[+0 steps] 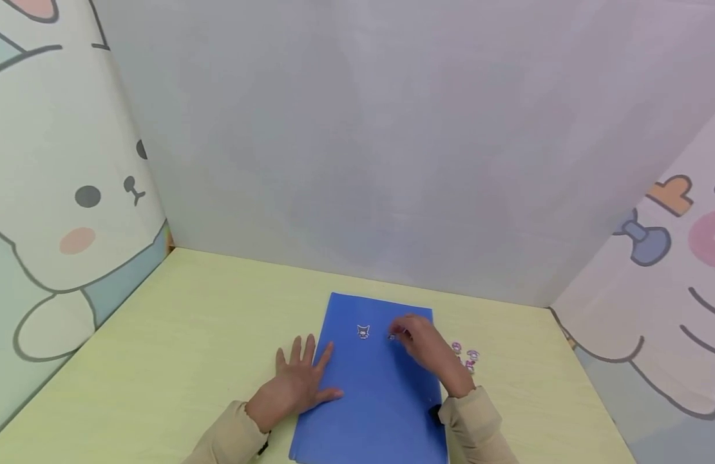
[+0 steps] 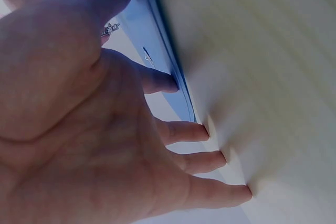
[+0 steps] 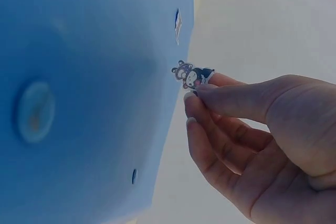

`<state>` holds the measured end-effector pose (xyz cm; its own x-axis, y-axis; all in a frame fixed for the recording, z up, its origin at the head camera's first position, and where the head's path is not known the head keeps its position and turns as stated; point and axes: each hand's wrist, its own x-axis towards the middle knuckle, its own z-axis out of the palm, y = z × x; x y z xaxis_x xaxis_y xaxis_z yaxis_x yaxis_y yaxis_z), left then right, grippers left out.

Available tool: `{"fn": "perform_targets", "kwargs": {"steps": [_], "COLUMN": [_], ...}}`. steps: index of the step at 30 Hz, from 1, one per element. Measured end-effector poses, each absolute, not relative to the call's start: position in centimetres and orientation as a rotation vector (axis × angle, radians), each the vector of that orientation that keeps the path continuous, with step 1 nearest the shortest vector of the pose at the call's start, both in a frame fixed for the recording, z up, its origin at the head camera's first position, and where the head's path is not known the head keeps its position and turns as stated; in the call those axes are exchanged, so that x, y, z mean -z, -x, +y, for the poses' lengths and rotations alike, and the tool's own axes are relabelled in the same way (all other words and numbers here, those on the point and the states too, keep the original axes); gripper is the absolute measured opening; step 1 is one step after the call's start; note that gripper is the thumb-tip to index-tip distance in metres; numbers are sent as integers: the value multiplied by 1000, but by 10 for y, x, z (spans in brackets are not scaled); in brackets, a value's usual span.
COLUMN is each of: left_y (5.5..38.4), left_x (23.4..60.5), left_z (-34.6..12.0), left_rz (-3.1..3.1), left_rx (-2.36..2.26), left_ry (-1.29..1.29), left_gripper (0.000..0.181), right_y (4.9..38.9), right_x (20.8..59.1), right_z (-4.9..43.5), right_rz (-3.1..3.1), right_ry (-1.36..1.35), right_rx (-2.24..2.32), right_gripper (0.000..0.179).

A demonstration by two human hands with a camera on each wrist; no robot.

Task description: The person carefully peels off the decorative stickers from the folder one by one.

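Observation:
A blue folder (image 1: 369, 399) lies on the table with a dark-and-white cartoon sticker (image 1: 363, 332) on its upper part. Over the folder, just right of that sticker, my right hand (image 1: 421, 341) pinches a second small cartoon sticker (image 3: 195, 75) between thumb and fingertips. In the right wrist view this sticker stands out past the fingertips, near the folder's surface. My left hand (image 1: 296, 383) is spread flat at the folder's left edge. Its thumb and index finger touch the folder, while the other fingertips press on the tabletop in the left wrist view.
Several pink stickers (image 1: 472, 355) lie on the pale yellow table (image 1: 218, 322), right of the folder and partly behind the right wrist. A round snap button (image 3: 35, 112) shows on the folder. A grey backdrop (image 1: 357, 142) and cartoon-printed side panels surround the table.

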<state>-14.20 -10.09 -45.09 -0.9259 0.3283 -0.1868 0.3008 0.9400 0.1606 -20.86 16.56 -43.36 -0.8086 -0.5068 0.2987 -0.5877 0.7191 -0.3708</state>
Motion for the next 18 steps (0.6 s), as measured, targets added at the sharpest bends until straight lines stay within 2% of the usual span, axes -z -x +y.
{"fn": "perform_targets", "kwargs": {"steps": [18], "left_y": [143], "left_x": [451], "left_z": [-103], "left_rz": [2861], "left_rx": [-210], "left_ry": [-471], "left_gripper": [85], "right_y": [197], "right_x": [434], "right_z": [187], "right_rz": [-2725], "right_ry": [-886], "right_rx": [-673], "right_gripper": [17]}}
